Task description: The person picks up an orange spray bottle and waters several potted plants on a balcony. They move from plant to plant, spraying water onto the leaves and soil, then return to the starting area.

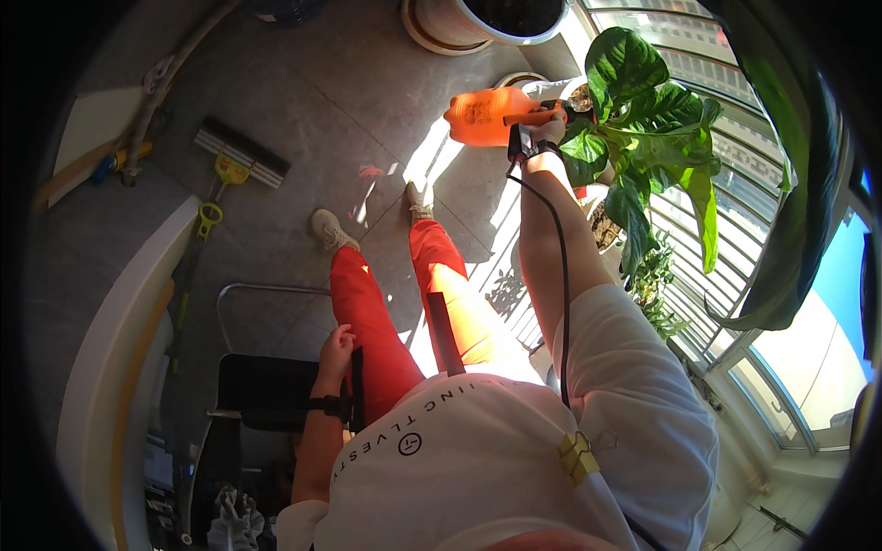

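Observation:
My right hand (552, 131) grips the handle of an orange plastic jug (480, 118), holding it out ahead and to the right. The jug lies tilted on its side, its dark neck end toward a leafy green plant (657, 124). Leaves and my hand partly hide that end, and I cannot see whether any liquid comes out. Just beyond is a white pot (547, 90) with brown soil showing. My left hand (337, 349) hangs beside my left thigh, fingers loosely curled with nothing visible in them.
A large white planter (446, 23) with dark soil stands ahead. Window railings (726, 211) and a big drooping leaf (790, 184) line the right. A broom (241, 154) rests on the grey floor at left, near a black chair (262, 386). A cable (562, 266) runs along my right arm.

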Tool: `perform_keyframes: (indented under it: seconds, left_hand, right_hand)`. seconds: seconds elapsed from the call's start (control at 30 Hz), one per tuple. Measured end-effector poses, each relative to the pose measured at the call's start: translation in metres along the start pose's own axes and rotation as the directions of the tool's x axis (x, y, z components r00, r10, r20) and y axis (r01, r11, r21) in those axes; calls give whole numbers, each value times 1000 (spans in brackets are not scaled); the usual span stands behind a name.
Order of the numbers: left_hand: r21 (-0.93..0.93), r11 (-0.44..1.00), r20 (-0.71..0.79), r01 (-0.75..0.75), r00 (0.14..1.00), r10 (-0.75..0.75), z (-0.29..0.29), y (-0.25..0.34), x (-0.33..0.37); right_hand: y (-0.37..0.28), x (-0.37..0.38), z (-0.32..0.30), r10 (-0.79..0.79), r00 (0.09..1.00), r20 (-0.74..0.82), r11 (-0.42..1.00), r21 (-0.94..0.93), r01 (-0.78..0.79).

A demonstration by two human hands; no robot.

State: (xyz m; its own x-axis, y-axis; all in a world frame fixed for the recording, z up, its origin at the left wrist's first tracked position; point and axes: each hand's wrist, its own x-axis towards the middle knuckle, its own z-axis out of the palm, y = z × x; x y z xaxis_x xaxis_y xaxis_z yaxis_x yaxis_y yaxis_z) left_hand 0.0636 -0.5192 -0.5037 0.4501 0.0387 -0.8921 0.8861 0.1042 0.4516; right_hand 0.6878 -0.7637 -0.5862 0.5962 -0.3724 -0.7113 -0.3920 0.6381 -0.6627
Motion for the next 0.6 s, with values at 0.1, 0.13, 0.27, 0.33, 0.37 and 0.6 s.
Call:
perform_keyframes:
  seconds: [0.1,0.13,0.27,0.33,0.37,0.6]
  left_hand:
    - [-48,999,20,7,1000,-7,-2,-4,4]
    - [-71,996,28,46,999,-44,-3,-5,4]
    - [-43,999,17,10,1000,-10,-8,-1,3]
    - [-53,996,-3,72,997,-73,-12,3,0]
    - [-57,997,-4,60,998,-60,-14,6,-1]
    - [21,998,-35,61,998,-60,-24,12,-14]
  right_hand:
    - [-1,0,2,-71,996,61,997,41,69]
    - [-2,-1,2,-80,994,75,996,54,76]
    - [-5,-5,2,-109,993,50,992,70,106]
    - [-6,-7,1,-113,991,67,992,71,108]
    - [-6,-8,1,-113,991,75,992,71,108]
    - [-3,-22,-5,-97,993,68,993,75,92]
